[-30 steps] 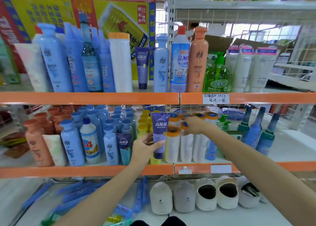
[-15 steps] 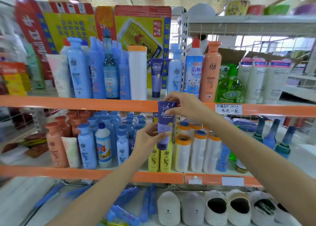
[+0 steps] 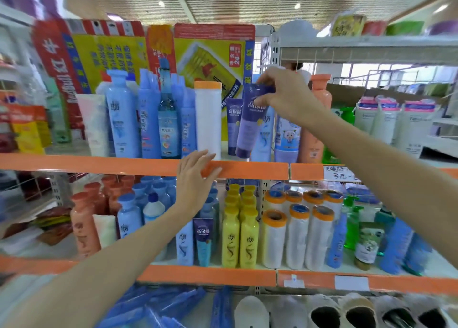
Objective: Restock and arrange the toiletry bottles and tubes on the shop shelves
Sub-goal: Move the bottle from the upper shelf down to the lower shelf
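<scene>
Head view of a shop shelf unit. The right hand is pinching the crimped top end of a purple tube, its fingers curled round that end, and is holding the tube cap-down and slightly tilted over the upper shelf. The cap of the tube is sitting at or just above the shelf surface; contact cannot be told. Just to the left of it, a matching smaller purple tube is standing on the same shelf, and beside that a white bottle with an orange cap is standing upright. Directly behind the held tube a pale blue bottle is partly showing, with an orange bottle further right.

The left hand is holding nothing; its fingers are straight and spread, and the fingertips are resting on the orange front edge of the upper shelf, below the white bottle.

On the lower shelf, two yellow bottles are standing at the front, with a dark blue tube just to their left and white rolls with orange rims to their right.
</scene>
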